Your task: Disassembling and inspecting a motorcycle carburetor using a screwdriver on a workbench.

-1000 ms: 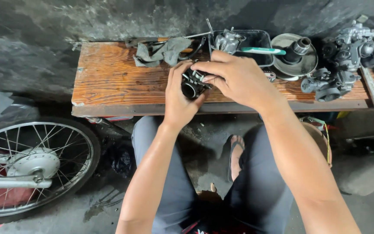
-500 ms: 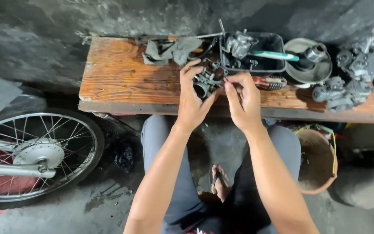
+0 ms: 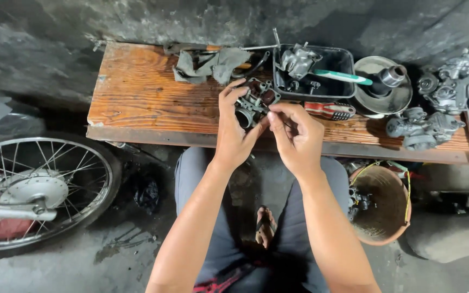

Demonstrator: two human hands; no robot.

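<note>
**Small carburettor body held over the wooden counter**

The left hand point(image 3: 234, 135) grips a small grey cast-metal carburettor body point(image 3: 253, 102), its fingers point(image 3: 233, 91) curled round the far-left side and the thumb pressed against the near side. The part is dull, grimy metal with a round dark bore facing near-left and lumpy bosses and ports on its upper face. Its long axis runs from near-left to far-right, tilted up toward the black tray. It hangs just above the worn orange-brown wooden counter point(image 3: 142, 103), near the counter's middle, not resting on it.

The right hand point(image 3: 298, 138) sits just right of the part, its fingers pinched closed at the part's near-right edge; whether they hold anything small between them cannot be told.

Beyond the part lies a black rectangular plastic tray point(image 3: 343, 57) with another grey carburettor piece inside and a teal-handled tool across it. A crumpled grey rag point(image 3: 210, 64) lies at the far left of the tray, and a red-handled brush point(image 3: 329, 110) lies right of the hands.
</note>
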